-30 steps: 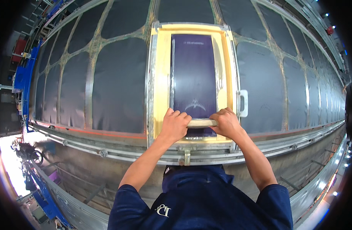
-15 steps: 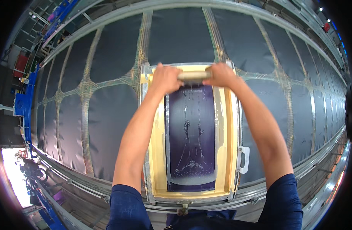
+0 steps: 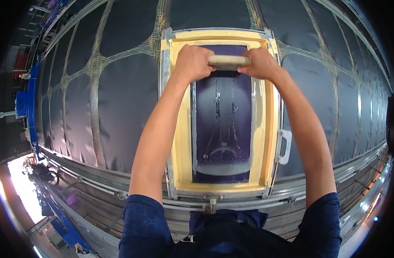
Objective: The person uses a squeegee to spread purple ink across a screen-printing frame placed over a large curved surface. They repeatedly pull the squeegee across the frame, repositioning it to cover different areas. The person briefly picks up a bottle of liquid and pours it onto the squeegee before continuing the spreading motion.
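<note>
The left hand [image 3: 192, 63] and right hand [image 3: 261, 63] each close a grip around opposite ends of a pale bar [image 3: 228, 60]. It spans the far part of a dark purple panel [image 3: 222, 124] inside a yellow-lined frame [image 3: 269, 142].

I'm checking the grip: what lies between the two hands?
In the head view, a pale rounded bar spans from the left hand to the right hand.

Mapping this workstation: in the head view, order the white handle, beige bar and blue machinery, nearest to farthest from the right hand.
1. Beige bar: in the right hand.
2. White handle: at the frame, right side.
3. Blue machinery: far left.
</note>
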{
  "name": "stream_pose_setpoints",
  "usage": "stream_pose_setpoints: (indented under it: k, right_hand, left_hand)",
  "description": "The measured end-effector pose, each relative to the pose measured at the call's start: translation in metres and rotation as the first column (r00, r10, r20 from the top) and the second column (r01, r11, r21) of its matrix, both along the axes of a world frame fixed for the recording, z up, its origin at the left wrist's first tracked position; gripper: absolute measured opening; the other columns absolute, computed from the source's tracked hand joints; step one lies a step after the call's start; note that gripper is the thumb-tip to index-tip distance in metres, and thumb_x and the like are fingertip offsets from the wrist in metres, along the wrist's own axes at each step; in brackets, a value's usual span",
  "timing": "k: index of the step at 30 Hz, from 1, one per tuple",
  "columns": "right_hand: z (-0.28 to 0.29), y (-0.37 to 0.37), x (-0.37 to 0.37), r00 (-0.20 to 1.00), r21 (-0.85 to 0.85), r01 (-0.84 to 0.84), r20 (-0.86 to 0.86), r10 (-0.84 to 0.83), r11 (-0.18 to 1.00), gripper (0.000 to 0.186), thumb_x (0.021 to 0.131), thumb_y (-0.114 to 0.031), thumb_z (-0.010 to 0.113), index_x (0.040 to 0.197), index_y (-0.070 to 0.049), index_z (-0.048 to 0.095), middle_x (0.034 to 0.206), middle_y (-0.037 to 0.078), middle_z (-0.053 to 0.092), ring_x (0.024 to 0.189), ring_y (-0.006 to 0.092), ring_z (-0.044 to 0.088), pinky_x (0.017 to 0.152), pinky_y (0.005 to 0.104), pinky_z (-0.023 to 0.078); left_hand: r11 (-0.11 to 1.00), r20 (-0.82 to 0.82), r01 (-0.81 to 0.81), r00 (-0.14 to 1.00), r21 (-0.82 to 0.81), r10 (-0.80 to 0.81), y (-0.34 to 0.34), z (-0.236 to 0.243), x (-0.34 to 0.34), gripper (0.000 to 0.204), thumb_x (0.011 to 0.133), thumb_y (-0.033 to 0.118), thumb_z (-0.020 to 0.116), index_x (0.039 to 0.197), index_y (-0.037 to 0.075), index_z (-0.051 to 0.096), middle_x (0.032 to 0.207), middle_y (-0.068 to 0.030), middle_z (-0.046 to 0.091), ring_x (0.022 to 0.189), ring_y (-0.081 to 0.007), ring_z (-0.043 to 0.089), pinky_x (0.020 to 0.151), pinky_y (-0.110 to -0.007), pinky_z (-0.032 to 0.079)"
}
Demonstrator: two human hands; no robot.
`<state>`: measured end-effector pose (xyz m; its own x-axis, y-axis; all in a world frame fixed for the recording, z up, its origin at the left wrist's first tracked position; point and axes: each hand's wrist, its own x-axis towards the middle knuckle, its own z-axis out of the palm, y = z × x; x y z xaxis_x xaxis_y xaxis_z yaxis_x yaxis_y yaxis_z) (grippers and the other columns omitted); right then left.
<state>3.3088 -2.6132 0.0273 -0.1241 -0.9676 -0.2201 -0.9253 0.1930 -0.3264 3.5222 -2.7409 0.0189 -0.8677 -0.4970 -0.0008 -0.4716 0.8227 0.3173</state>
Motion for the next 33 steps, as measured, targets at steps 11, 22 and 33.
stream_pose_setpoints:
  k: [11,22,33]
  right_hand:
    - [-0.007,0.260,0.162,0.995,-0.062,-0.094,0.015,0.095,0.994,0.028,0.072,-0.023,0.088,0.093,-0.009,0.076,0.083,0.012,0.073,0.087,0.0301,0.070,0.091,0.0426,0.052]
    - [-0.048,0.279,0.050,0.699,-0.390,0.699,0.194,-0.689,0.600,0.029,0.098,-0.029,0.069,0.114,-0.005,0.067,0.110,0.021,0.071,0.100,0.0383,0.065,0.087,0.0467,0.050]
    - [0.001,0.259,0.065,0.565,-0.217,0.819,0.461,-0.684,0.531,0.029,0.101,-0.029,0.066,0.101,-0.001,0.065,0.086,0.016,0.067,0.075,0.0286,0.058,0.073,0.0422,0.048]
  left_hand:
    - [0.999,-0.045,0.003,0.999,-0.042,-0.005,0.267,-0.012,0.174,0.024,0.067,0.015,0.079,0.089,0.015,0.072,0.088,-0.0012,0.069,0.085,-0.0237,0.066,0.083,-0.040,0.045]
    - [0.991,0.004,0.035,0.999,-0.132,-0.034,0.307,-0.007,0.197,0.017,0.073,0.011,0.071,0.089,0.010,0.069,0.093,-0.0034,0.067,0.096,-0.0243,0.063,0.090,-0.042,0.044]
    - [0.993,-0.147,-0.108,0.984,-0.053,0.099,0.298,0.015,0.235,0.028,0.070,0.013,0.074,0.098,0.016,0.070,0.097,0.0030,0.065,0.099,-0.0186,0.061,0.093,-0.039,0.043]
